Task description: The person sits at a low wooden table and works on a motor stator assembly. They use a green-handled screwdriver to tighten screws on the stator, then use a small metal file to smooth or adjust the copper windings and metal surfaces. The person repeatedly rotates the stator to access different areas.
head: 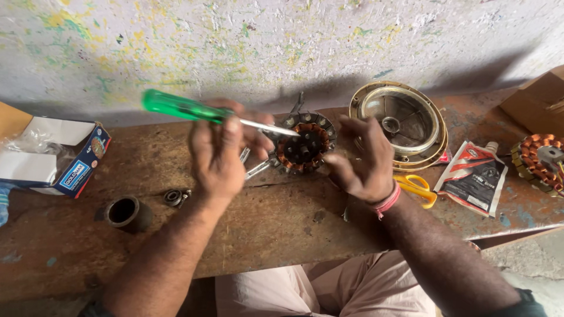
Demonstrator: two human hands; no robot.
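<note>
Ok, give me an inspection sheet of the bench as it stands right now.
Surface: worn, rust-stained bench top, scuffed and paint-flecked.
Job's things: copper-wound stator on the bench; green-handled screwdriver with its tip at the stator's rim.
Clutter: open cardboard box, dark metal sleeve, small bearing, round metal fan cover, yellow scissors, squeeze pouch, second copper winding, brown carton.
Grips: left hand closed on the screwdriver; right hand, fingers curled, beside the stator, holding nothing visible.
Cables: nothing seen.
Surroundings: paint-spattered wall; the person's light trousers below the bench.
</note>
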